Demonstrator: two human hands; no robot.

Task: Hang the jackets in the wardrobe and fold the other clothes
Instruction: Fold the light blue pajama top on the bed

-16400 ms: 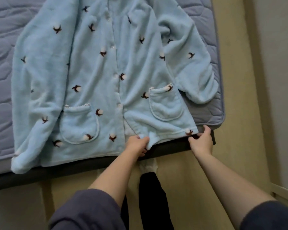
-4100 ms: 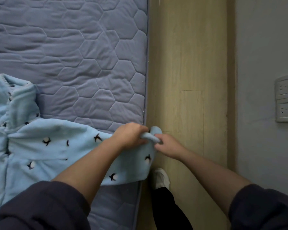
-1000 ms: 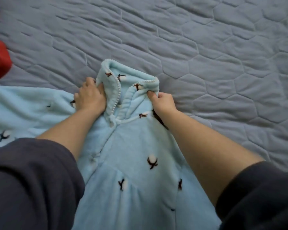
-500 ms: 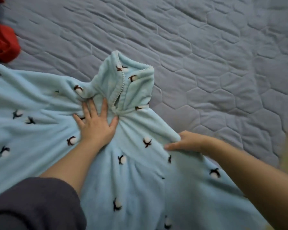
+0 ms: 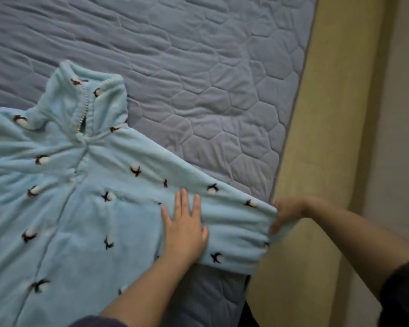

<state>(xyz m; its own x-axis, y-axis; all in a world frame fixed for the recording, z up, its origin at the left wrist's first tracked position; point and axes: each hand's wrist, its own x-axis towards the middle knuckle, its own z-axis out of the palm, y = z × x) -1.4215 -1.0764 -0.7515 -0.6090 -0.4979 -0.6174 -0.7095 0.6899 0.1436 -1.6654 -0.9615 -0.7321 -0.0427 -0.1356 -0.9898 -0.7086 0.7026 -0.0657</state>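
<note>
The top [image 5: 80, 220] lies flat on the bed [image 5: 210, 67], no fold yet; the left hand [image 5: 184, 230] presses it, fingers straight. The right hand [image 5: 287, 214] grips the sleeve [image 5: 241, 232] end.

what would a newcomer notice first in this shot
The pale blue fleece top with its cotton-flower print stands out first, spread over the left of the grey quilted mattress with its collar pointing away. Next come the hands: the left hand presses flat where the sleeve begins, and the right hand holds the sleeve's end at the mattress edge.
</note>
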